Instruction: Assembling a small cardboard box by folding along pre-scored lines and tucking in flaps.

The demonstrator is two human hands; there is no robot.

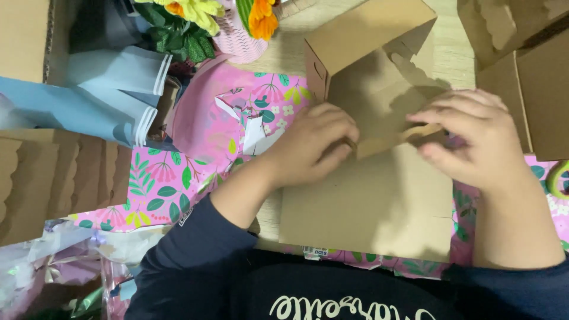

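Fingers [332, 127] on your left hand [308, 148] curl nearly closed over a flap of the flat cardboard box [367, 201], and your right hand [468, 139] pinches the flap's other end. That box lies on pink floral paper [178, 184], long side left-right, its open end pointing away. Farther back, a pink basket [240, 41] holds artificial flowers [195, 12].

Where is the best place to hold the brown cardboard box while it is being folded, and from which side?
Probably the brown cardboard box is best held at its middle fold, from both sides, as the left hand and right hand do: the lower panel lies flat while the upper flaps stand loose.
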